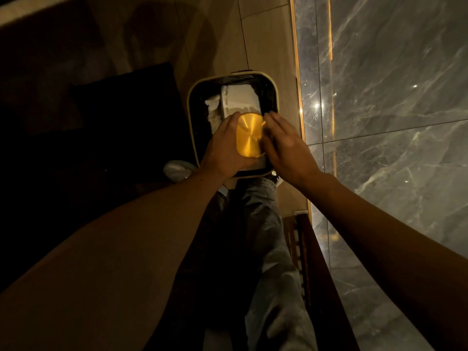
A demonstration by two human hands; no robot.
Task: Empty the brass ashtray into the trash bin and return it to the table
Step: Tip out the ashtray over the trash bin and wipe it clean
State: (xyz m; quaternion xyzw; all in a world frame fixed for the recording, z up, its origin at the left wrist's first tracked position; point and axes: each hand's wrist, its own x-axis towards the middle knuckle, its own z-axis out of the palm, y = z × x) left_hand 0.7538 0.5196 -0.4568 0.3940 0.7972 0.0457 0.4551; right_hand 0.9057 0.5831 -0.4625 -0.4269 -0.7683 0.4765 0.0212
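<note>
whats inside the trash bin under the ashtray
The trash bin has a dark liner holding white paper or card. The brass ashtray, left hand and right hand cover the near half.

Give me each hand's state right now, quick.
Left hand: closed around the brass ashtray, held base-up over the trash bin.
Right hand: open, fingers at the ashtray's right edge; a grip cannot be told.

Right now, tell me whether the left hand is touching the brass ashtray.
Touching. The head view shows the left hand gripping the upturned brass ashtray by its edge, fingers wrapped against its side, over the trash bin.
</note>
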